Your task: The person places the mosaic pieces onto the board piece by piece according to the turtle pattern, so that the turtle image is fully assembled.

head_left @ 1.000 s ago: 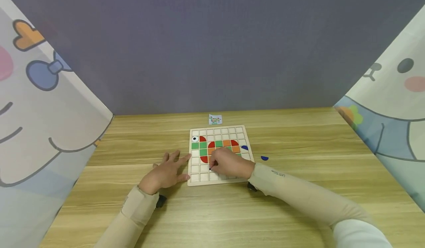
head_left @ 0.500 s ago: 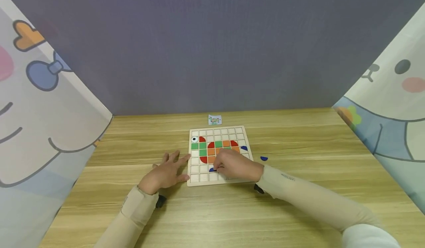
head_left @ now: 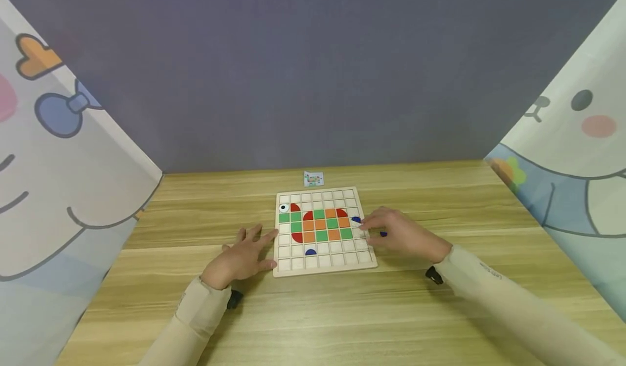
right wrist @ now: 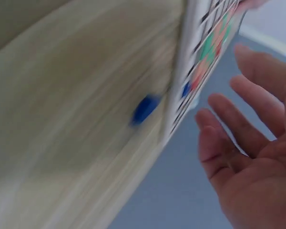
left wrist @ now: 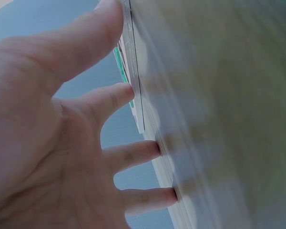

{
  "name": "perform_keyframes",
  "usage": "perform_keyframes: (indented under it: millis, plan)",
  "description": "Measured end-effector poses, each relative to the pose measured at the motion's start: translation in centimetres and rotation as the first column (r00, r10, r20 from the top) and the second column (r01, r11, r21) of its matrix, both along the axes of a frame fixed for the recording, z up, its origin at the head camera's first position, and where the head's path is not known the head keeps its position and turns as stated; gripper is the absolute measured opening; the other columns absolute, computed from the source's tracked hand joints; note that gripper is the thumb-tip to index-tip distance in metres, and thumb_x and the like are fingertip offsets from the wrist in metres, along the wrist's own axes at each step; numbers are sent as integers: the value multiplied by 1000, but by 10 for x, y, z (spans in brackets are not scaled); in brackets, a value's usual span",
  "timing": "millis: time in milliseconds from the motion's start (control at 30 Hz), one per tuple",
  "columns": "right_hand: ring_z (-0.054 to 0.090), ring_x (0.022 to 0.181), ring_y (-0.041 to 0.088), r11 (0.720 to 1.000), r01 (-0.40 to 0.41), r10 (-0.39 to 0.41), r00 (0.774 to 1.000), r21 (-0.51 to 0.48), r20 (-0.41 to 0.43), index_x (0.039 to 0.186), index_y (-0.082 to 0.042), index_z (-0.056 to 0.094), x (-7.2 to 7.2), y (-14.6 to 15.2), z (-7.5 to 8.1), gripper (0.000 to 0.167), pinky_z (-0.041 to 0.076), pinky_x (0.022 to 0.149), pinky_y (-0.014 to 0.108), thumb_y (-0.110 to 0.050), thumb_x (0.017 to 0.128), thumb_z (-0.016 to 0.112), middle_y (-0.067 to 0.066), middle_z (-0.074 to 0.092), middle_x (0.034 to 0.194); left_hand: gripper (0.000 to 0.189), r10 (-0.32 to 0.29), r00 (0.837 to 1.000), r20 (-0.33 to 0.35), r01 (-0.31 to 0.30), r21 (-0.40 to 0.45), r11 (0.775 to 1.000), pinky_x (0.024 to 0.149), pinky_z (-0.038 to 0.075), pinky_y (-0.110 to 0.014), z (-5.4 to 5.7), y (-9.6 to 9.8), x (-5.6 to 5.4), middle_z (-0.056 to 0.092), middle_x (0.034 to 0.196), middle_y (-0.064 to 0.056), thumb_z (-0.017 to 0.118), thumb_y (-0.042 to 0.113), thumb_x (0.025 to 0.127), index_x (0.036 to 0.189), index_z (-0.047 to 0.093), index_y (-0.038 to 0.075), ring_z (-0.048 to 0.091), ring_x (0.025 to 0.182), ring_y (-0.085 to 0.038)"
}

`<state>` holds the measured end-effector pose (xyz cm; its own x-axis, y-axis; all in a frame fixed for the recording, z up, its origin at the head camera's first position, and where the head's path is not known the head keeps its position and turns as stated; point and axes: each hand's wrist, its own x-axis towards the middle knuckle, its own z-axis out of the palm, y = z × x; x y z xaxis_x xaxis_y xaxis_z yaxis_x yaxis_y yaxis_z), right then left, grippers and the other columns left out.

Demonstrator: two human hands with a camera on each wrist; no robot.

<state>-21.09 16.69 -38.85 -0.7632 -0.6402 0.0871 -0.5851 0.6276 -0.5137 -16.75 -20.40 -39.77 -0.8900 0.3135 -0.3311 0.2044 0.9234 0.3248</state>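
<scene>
A square wooden grid board (head_left: 325,272) lies on the table, with red, green and orange tiles set in a turtle-like pattern. A round eye tile (head_left: 284,208) sits at its upper left. My left hand (head_left: 239,261) is spread flat, thumb and index fingertip at the board's left edge. Over the board's right edge hovers my right hand (head_left: 409,236), its fingers loosely bent around nothing. One blue half-round tile (head_left: 310,252) lies in a lower cell, and another blue tile (head_left: 356,219) near the right edge. Beside the board, partly behind my right hand, is a loose blue half-round tile (right wrist: 145,109).
A small picture card (head_left: 313,179) with a similar coloured pattern lies behind the board. The wooden table (head_left: 303,322) ends at a grey back panel (head_left: 323,83). Cartoon-printed panels (head_left: 73,192) stand on both sides.
My right hand has let go of the blue half-round tile in the lower cell and moved right, to the board's right edge. My left hand stays in place.
</scene>
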Motion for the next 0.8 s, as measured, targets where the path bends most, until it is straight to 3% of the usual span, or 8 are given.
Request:
perform_keyframes:
  millis: [233,533,800]
  plan:
    - [57,101,26,993,31,-28,999,113,-29,108,-5,71,-4,36,-11,32,48,85,43,-11,77,79,5,63,109,73,0,1000,-9,0,1,1000,84,18,-81,0,0,0,13,154,-21,62,43,89,151,26,25,9,133,-56]
    - [58,86,17,991,48,-41,997,123,-58,94,-9,74,-4,36,-16,18,50,75,36,-8,76,79,-3,60,93,73,-6,1000,-10,7,5,1000,84,19,-81,3,-1,3,14,154,-21,61,43,89,151,27,24,10,133,-56]
    - [61,79,11,986,132,-136,990,104,33,89,-10,73,-6,33,-13,10,51,66,28,-3,82,72,-3,67,89,74,-10,1000,-13,10,13,1000,85,19,-80,1,-1,3,13,154,-20,61,43,89,151,26,25,10,133,-56]
